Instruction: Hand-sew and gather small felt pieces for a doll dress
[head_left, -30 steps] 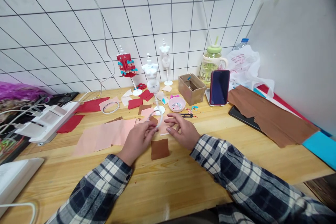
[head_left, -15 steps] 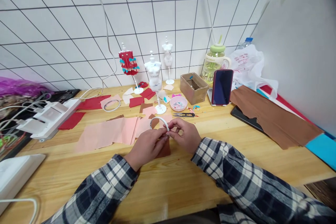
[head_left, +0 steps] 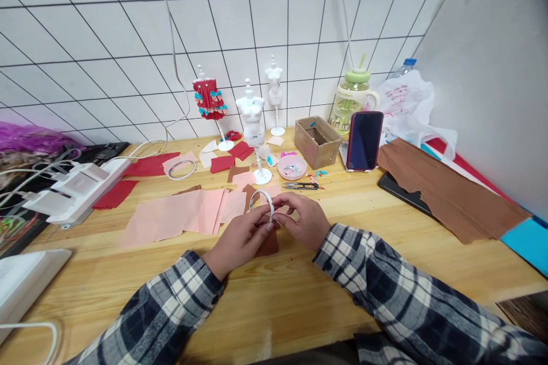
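A thin white ring (head_left: 269,199), which looks like a narrow roll of tape, stands upright between my two hands. My left hand (head_left: 237,242) pinches its near lower side between thumb and fingers. With thumb and forefinger, my right hand (head_left: 306,219) grips the ring's right edge, and the fingertips of both hands almost meet. The fingers hide the lower part of the ring. Beneath the hands lie brown paper-like pieces (head_left: 269,244), and pale pink sheets (head_left: 180,214) spread out to the left.
Behind my hands are a white mini mannequin (head_left: 252,120), a pink dish (head_left: 292,167) of small beads, thread snips (head_left: 301,186) and a cardboard box (head_left: 319,142). A phone (head_left: 363,141) stands on the right. At left are another thin ring (head_left: 182,170) and a power strip (head_left: 81,191).
The ring has turned a little and now appears narrower, slightly to the right. Both hands keep hold of it in nearly the same place. The camera view has shifted slightly.
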{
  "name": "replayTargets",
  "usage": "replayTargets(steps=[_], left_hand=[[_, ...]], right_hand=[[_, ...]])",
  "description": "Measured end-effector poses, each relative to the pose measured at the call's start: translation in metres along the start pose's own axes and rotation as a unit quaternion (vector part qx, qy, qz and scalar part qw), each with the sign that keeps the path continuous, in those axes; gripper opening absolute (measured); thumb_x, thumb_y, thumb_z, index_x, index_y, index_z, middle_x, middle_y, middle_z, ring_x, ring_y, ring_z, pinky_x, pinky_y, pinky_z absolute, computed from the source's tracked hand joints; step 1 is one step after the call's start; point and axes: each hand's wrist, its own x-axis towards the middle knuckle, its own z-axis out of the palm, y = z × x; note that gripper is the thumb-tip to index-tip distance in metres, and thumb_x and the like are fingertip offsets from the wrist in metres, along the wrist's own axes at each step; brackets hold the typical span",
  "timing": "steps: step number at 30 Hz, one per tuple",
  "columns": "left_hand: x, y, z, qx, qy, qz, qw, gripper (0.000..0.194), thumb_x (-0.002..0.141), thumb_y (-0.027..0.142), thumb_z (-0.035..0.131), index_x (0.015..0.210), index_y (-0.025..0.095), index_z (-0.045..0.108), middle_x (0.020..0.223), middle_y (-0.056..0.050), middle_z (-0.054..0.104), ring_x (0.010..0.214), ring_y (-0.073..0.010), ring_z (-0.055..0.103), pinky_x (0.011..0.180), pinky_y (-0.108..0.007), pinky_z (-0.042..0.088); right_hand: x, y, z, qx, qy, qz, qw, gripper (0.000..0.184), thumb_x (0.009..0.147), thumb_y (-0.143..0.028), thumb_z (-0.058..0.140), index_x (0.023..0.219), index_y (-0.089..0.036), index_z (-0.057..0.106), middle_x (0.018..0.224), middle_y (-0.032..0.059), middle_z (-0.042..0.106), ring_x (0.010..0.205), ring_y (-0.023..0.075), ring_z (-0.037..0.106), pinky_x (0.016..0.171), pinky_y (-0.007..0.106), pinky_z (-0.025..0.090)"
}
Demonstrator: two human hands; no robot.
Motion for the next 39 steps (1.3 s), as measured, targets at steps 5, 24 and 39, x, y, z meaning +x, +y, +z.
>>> replayTargets(steps=[5, 24, 39], left_hand=[[0.000, -0.006, 0.003, -0.013, -0.004, -0.002, 1.000, 0.042, 0.094, 0.029, 0.046, 0.135, 0.024, 0.043, 0.110, -0.005, 0.073, 0.100, -0.0194, 0.068, 0.087, -0.031, 0.052], [0.001, -0.007, 0.009, -0.164, 0.020, -0.069, 0.984, 0.048, 0.093, 0.034, 0.051, 0.137, 0.023, 0.037, 0.116, -0.006, 0.072, 0.106, -0.0196, 0.068, 0.093, -0.033, 0.052], [0.002, -0.008, 0.012, -0.145, 0.053, -0.110, 0.982, 0.052, 0.090, 0.040, 0.055, 0.134, 0.018, 0.039, 0.106, -0.008, 0.075, 0.098, -0.0223, 0.071, 0.095, -0.038, 0.049]], right_hand=[[0.000, 0.002, 0.000, -0.025, 0.014, -0.041, 0.999, 0.012, 0.088, -0.023, 0.060, 0.099, -0.021, 0.064, 0.113, 0.0045, 0.071, 0.097, 0.0169, 0.066, 0.083, 0.029, 0.050], [-0.001, 0.004, 0.004, -0.013, 0.010, -0.139, 0.990, 0.013, 0.089, -0.018, 0.056, 0.100, -0.019, 0.062, 0.131, 0.0124, 0.062, 0.121, 0.0194, 0.059, 0.098, 0.035, 0.051], [-0.002, 0.003, 0.005, -0.022, -0.007, -0.118, 0.993, 0.022, 0.089, -0.020, 0.054, 0.111, -0.020, 0.059, 0.137, 0.0103, 0.057, 0.114, 0.0189, 0.062, 0.092, 0.034, 0.054]])
